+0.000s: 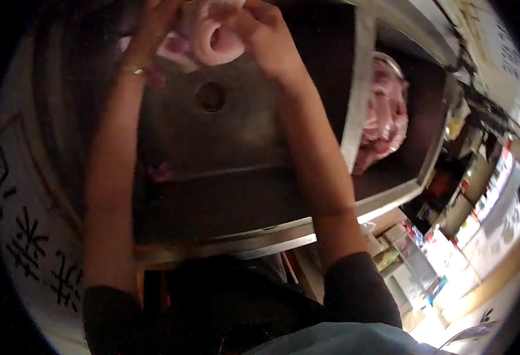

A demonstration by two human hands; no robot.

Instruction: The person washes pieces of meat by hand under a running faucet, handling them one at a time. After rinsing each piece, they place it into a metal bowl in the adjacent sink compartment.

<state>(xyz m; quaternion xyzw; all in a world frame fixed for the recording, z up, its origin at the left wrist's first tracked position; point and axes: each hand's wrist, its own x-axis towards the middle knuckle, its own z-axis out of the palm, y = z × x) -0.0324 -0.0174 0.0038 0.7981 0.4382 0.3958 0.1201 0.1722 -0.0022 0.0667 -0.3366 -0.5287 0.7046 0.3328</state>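
Pale pink raw meat [215,44], with a rolled edge around a dark hole, is between my two hands at the top of the view, over a metal sink [230,130]. My right hand [266,38] grips its right side, fingers wrapped round it. On the left side of the meat is my left hand [159,26], dark and partly cut off by the top edge, so its fingers cannot be made out. Below the meat shows the round drain [211,97]. A small scrap of meat [160,172] lies low in the sink at the left.
Beyond a metal divider [357,89], the right basin [422,100] holds a heap of pink meat [385,109]. The sink's front rim [271,234] runs before my body. Shelves and boxes [402,254] stand at the lower right. White surfaces with dark writing [29,236] are at the left.
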